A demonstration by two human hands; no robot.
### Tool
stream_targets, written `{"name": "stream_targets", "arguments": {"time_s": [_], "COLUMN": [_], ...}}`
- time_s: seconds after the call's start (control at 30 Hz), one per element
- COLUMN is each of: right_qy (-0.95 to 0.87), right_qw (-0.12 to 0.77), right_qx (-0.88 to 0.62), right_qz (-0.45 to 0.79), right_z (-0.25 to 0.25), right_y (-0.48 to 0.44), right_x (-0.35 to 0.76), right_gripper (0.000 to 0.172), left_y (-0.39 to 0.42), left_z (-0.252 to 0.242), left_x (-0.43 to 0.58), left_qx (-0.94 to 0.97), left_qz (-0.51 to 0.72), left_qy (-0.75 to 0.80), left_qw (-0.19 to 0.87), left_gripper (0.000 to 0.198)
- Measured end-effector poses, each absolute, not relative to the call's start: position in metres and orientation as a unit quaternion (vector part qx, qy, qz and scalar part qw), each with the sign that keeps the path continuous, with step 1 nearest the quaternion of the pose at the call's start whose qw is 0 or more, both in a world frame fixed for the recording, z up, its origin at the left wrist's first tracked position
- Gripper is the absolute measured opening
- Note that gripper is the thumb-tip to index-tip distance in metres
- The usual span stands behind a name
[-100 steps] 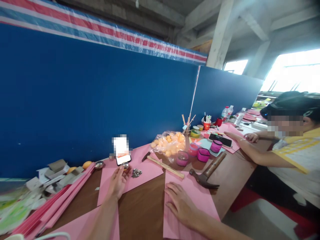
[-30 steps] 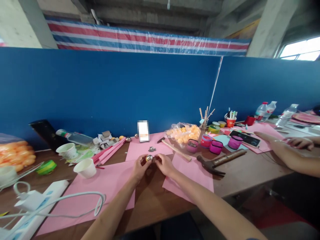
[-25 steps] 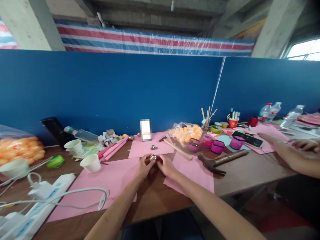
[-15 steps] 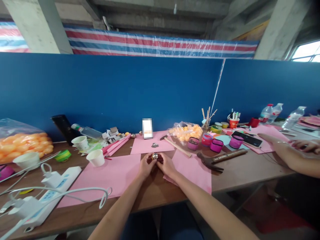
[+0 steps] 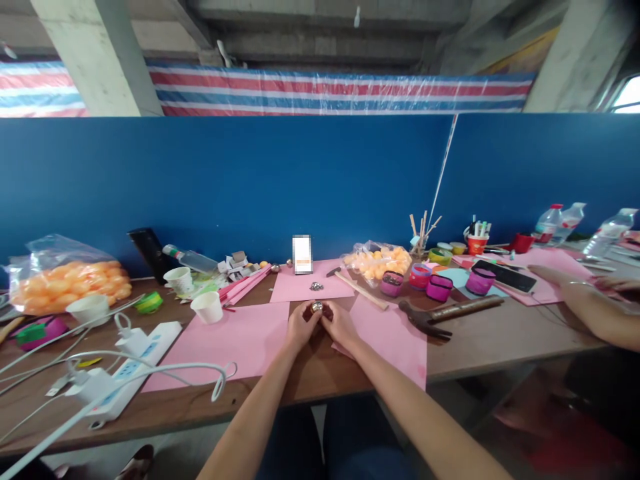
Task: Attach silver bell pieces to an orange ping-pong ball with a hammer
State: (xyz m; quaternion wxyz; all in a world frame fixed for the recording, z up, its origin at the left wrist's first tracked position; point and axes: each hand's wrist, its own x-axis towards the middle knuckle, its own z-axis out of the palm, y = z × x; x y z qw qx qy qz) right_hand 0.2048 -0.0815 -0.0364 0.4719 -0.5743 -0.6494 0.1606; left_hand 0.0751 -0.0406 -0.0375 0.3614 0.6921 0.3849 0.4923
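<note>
My left hand (image 5: 301, 325) and my right hand (image 5: 339, 325) meet over the wooden table (image 5: 310, 373), fingertips pinched together round a small shiny metal ball (image 5: 317, 307). The ball sits between both hands, just above the table's brown strip between pink paper sheets (image 5: 235, 340). A small pile of silver metal pieces (image 5: 315, 286) lies on the pink sheet beyond my hands. A phone (image 5: 302, 254) stands against the blue partition behind that pile.
A claw hammer (image 5: 445, 315) and a thin wooden stick (image 5: 363, 291) lie to the right, by pink tubs (image 5: 440, 288) and a bag of orange balls (image 5: 376, 261). On the left are paper cups (image 5: 208, 307), a power strip (image 5: 130, 370) with cables. Another person's arm (image 5: 585, 303) rests far right.
My left hand picked the metal ball up from the far pink sheet and both hands came together round it near me. The view has swung left and pulled back.
</note>
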Motion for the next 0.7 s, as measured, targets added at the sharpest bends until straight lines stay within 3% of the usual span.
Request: {"name": "stream_targets", "arguments": {"time_s": [0.37, 0.53, 0.7], "right_qy": [-0.655, -0.652, -0.657], "right_qw": [0.474, 0.483, 0.491], "right_qx": [-0.571, -0.568, -0.555], "right_qz": [0.144, 0.136, 0.136], "right_z": [-0.0365, -0.0382, -0.0374], "right_y": [-0.0824, -0.0806, -0.082], "right_x": [0.2064, 0.2076, 0.2083], "right_gripper": [0.029, 0.033, 0.033], "left_y": [-0.0427, -0.0472, -0.0504], "left_z": [-0.0397, -0.0364, -0.0354], "left_x": [0.0762, 0.0765, 0.0756], "left_qx": [0.695, 0.712, 0.709], "left_qz": [0.494, 0.48, 0.483], "left_qy": [0.408, 0.396, 0.387], "left_qw": [0.327, 0.326, 0.337], "left_gripper": [0.039, 0.028, 0.031]}}
